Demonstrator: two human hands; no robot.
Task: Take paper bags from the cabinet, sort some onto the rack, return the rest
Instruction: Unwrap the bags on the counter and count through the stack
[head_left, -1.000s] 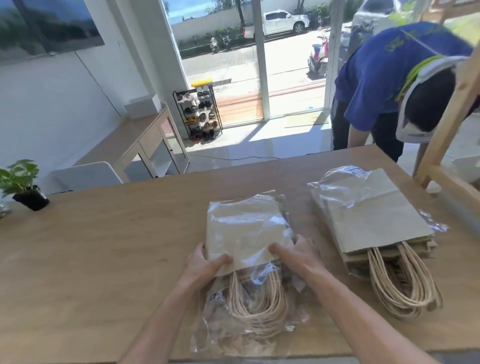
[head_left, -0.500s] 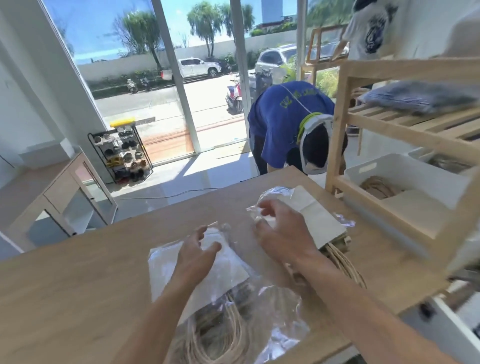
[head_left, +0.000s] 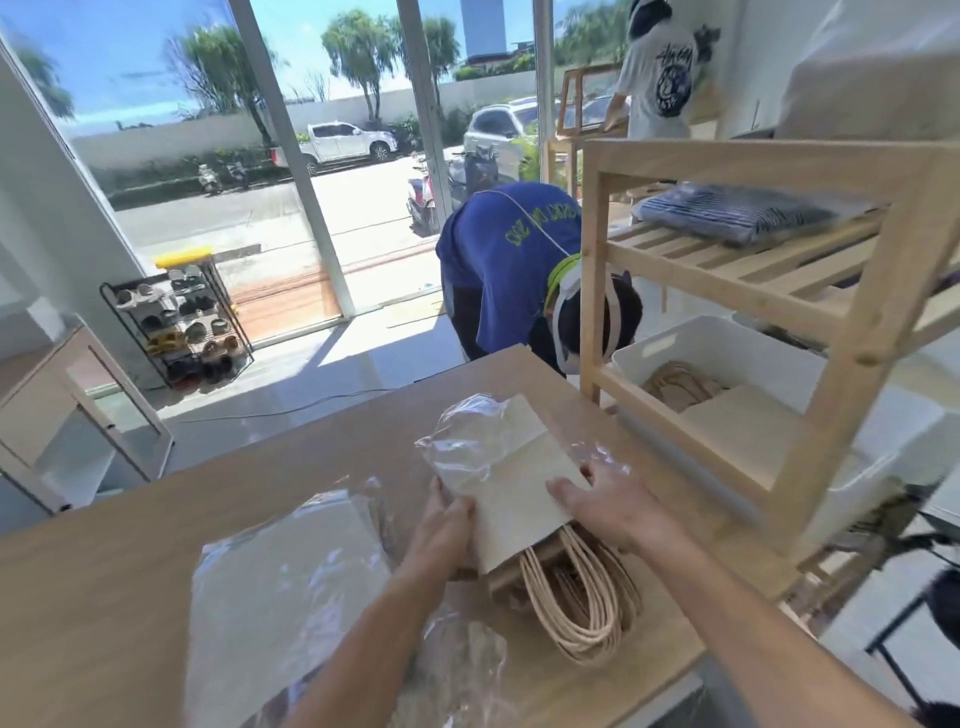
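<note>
Two stacks of brown paper bags in clear plastic wrap lie on the wooden table (head_left: 156, 561). The right stack (head_left: 514, 488) has its twine handles (head_left: 576, 603) spilling toward me. My left hand (head_left: 447, 525) grips that stack's left edge and my right hand (head_left: 608, 504) presses on its right side. The left stack (head_left: 280, 587) lies flat under my left forearm, untouched. A wooden rack (head_left: 857, 291) stands at the table's right end, and a white bin (head_left: 711, 348) on its lower shelf holds more paper bags.
A folded striped cloth (head_left: 737, 213) lies on the rack's upper shelf. A person in a blue shirt (head_left: 504, 270) bends over behind the table's far edge. Another person in a white shirt (head_left: 660, 73) stands at the back right. A shoe rack (head_left: 176, 327) stands by the glass doors.
Both hands left the left stack and moved right onto the right stack. My view swung right, bringing the wooden rack and its bin into sight.
</note>
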